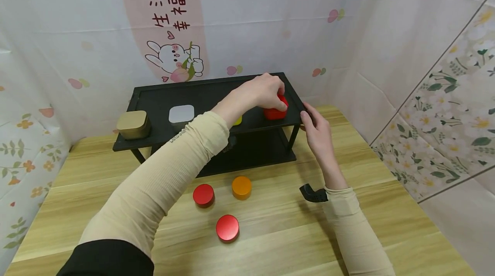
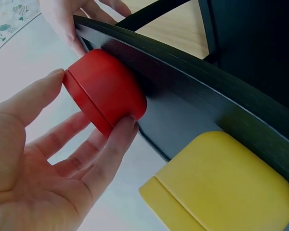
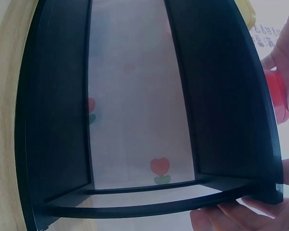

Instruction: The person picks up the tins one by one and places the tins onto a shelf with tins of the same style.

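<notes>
My left hand (image 1: 267,91) reaches over the top tier of a black two-tier shelf (image 1: 216,95) and pinches a red tin (image 2: 106,91) with rounded corners. In the left wrist view the thumb and fingers are on either side of its lid. The tin is at the right part of the top board; whether it touches the board I cannot tell. Beside it is a yellow tin (image 2: 226,183), mostly hidden by my left arm in the head view. At the shelf's right end my right hand (image 1: 319,134) grips the top board's edge, thumb above and fingers below.
A gold tin (image 1: 133,125) stands at the top tier's left end, with a white-topped tin (image 1: 181,115) right of it. On the wooden table (image 1: 286,233) before the shelf lie a red round tin (image 1: 203,195), another red round tin (image 1: 227,228) and an orange round tin (image 1: 241,187).
</notes>
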`<state>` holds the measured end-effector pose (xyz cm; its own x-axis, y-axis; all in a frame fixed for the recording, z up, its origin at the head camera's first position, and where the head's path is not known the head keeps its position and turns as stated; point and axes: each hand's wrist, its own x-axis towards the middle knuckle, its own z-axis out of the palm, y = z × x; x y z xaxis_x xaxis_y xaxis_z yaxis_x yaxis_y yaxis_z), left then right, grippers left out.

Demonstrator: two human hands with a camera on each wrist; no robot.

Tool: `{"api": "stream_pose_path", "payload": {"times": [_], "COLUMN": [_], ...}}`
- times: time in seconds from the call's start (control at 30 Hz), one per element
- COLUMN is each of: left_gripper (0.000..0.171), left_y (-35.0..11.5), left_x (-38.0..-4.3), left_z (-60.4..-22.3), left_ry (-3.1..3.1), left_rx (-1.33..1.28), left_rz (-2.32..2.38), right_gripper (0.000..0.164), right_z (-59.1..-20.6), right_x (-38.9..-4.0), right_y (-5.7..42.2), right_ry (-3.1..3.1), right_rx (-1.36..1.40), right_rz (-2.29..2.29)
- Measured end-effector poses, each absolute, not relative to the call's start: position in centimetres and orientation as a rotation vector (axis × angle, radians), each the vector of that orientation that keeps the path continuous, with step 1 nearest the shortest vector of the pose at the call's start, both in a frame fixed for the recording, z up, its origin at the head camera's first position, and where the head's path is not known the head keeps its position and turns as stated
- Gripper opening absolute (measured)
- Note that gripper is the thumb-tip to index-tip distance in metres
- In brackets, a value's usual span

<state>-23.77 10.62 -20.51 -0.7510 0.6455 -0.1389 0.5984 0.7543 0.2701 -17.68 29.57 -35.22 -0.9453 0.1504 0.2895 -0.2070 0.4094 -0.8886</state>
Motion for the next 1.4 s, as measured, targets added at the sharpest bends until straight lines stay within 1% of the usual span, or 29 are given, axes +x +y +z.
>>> {"api": "stream_pose_path", "payload": {"times": [0.63,1.03,1.4], "left_gripper": [0.053,0.051,0.053], "left_y": [10.6,10.78,10.51], "left_x": [-23.62,-23.23,-23.17], "left_z": [-20.44,-20.28,-20.26], "left_ry": [2.706,2.71,2.71], "left_rx": [0.975,0.954,0.955], "left_rz": [0.31,0.288,0.284], "right_gripper": [0.053,0.053,0.056], "right_z": [-35.13,-35.14,-35.34], "right_x": [-17.53,-17.37,-17.66], "right_y": [29.43,29.55,29.49], "right_ry": [-2.346,-2.369,-2.354], "right_rx": [0.051,0.031,0.033], "right_rz": [1.534,1.528,1.535]}}
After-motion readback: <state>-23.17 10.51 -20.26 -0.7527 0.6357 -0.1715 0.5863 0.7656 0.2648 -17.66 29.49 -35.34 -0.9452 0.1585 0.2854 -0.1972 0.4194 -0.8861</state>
